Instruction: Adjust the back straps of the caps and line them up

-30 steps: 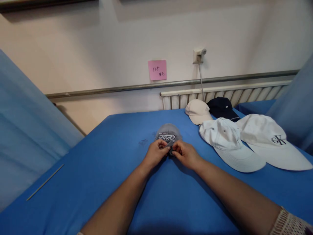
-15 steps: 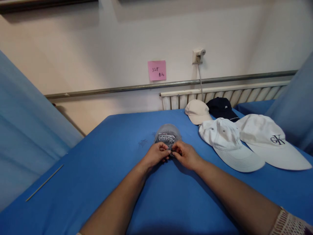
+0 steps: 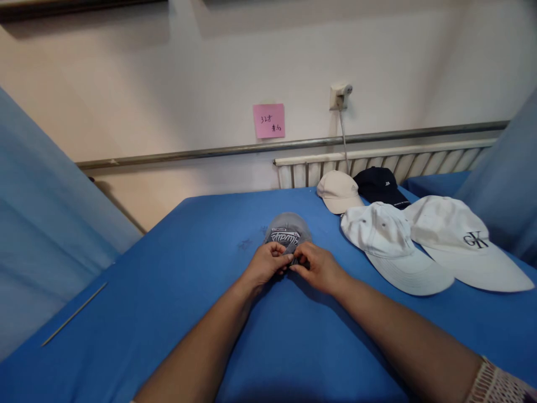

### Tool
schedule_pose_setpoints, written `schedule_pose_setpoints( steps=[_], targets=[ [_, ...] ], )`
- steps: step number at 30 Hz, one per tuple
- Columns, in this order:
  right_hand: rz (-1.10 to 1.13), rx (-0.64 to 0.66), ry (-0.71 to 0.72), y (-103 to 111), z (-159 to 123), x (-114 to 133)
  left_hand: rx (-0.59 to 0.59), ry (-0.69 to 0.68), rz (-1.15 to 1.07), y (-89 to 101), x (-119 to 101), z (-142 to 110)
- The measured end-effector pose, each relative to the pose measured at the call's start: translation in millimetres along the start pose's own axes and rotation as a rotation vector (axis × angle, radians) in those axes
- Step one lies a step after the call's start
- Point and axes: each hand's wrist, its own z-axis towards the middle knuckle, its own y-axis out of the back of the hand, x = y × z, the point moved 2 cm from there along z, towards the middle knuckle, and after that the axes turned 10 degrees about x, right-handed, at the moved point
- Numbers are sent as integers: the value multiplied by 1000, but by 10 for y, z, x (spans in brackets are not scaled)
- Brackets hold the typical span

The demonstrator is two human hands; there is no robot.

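Observation:
A grey cap [image 3: 289,220] with white lettering lies on the blue-covered table, in front of me. My left hand [image 3: 269,264] pinches its near edge with thumb and fingers. Right beside it, my right hand [image 3: 318,265] grips the same near edge, the two sets of fingertips almost touching. A small dark strip of the cap shows between them, but my fingers hide most of it, and I cannot make out its details.
To the right lie a cream cap [image 3: 338,190], a navy cap [image 3: 380,184], a white cap [image 3: 392,240] and a larger white cap [image 3: 461,235] with black letters. A thin stick [image 3: 74,313] rests at the left. Behind are a radiator [image 3: 312,170] and a metal rail [image 3: 201,152].
Both hands stay at the cap's near edge. My right fingertips have shifted slightly left and curl closer against the left ones; the cap has barely moved.

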Motion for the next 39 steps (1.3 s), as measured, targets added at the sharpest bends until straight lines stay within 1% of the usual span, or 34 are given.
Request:
schedule_pose_setpoints(
  steps=[8, 11, 16, 19, 21, 23, 25, 28, 31, 34, 39],
  targets=[
    [-131, -44, 0, 29, -2, 60, -13, -27, -49, 4, -6, 4],
    [-78, -135, 14, 64, -1, 36, -78, -69, -72, 82, -88, -22],
    [45, -352, -16, 138, 14, -45, -239, -221, -130, 283, -270, -90],
    [100, -428, -10, 165, 19, -86, -277, -278, -202, 336, -325, -114],
    [127, -443, 16, 171, 18, -95, -279, -291, -225, 330, -331, -117],
    [148, -432, 41, 167, 13, -85, -259, -274, -212, 296, -315, -114],
    [158, -404, 59, 158, 8, -60, -214, -224, -178, 238, -286, -113],
    [163, -373, 88, 149, 0, -14, -91, -133, -110, 127, -248, -123],
    [175, -365, 113, 147, -6, 16, 3, -91, -50, 40, -237, -147],
    [193, -343, 122, 141, -7, 28, 25, -90, -35, 10, -242, -162],
    [233, -306, 150, 131, -9, 53, 57, -69, -26, 13, -236, -159]
  ],
)
